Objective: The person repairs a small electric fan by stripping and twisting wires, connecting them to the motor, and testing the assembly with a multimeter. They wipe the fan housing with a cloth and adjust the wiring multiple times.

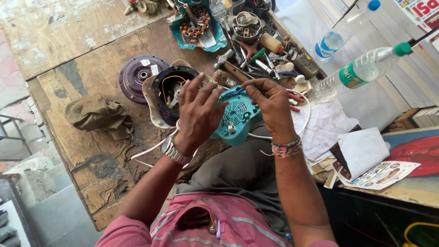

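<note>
Hands meet over what I see as a teal vented appliance housing (238, 116): left hand (197, 112) half-open cradling it, right hand (273, 105) pinching thin wires (235, 93) at its top edge.

The teal housing (238, 118) is smooth, slightly glossy plastic. The counter (87, 68) is rough, worn wood with flaking paint. A khaki rag (98, 115) is matt, crumpled cloth. The purple motor cover (137, 75) looks like dull painted metal; the bottles (359, 71) are clear, shiny plastic.

Teal fan housing (238, 116), purple round cover (139, 75).
</note>
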`<state>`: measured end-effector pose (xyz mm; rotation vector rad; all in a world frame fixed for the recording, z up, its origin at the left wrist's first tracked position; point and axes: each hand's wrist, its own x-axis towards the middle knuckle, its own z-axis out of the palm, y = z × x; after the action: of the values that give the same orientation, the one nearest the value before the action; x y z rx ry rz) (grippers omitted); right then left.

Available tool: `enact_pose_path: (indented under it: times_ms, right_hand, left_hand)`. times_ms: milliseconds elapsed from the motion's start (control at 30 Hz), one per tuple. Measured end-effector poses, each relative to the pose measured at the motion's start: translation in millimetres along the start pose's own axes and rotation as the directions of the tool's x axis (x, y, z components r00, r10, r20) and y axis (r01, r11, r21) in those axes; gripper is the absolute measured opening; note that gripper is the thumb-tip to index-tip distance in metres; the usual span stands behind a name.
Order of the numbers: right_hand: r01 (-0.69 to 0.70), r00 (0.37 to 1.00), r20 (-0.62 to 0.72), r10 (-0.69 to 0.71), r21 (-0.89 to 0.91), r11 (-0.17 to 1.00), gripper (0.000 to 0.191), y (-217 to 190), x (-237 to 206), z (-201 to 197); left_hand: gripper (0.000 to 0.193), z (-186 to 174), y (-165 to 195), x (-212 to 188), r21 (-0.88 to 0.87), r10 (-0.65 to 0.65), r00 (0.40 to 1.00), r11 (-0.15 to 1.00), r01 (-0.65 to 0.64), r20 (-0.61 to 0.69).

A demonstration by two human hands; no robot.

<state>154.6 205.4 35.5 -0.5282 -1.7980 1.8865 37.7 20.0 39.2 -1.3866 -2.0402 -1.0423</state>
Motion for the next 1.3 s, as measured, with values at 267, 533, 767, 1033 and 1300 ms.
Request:
enact_pose_path:
  times_ms: [267,533,767,1033,1300]
  right_hand:
    - [0.122,0.984,-0.117,-0.134,-0.110,0.986,0.011,13,22,29]
    - [0.217,0.892,-0.228,-0.390,-0.543,0.812,0.019,47,65,44]
    - [0.284,0.704,-0.323,-0.633,-0.689,0.667,0.010,-4,117,-79]
    - [0.347,0.879,-0.038,-0.476,-0.632,0.693,0.024,-2,76,-29]
    - [0.333,0.882,0.078,-0.465,-0.801,0.498,0.017,10,69,-14]
  left_hand:
    - [0.004,9,-10,-11,-0.018,0.040,0.993,0.999,-0.038,0.115]
    - [0.003,17,-21,-21,-0.111,0.026,0.994,0.994,-0.014,0.107]
    - [0.006,7,-14,-38,-0.127,-0.030,0.999,0.991,0.034,0.030]
    - [0.024,3,-25,-16,-0.176,-0.175,0.984,0.969,0.176,0.016]
    - [0.033,-70,-92,-36,0.065,-0.261,0.961,0.961,0.267,-0.091]
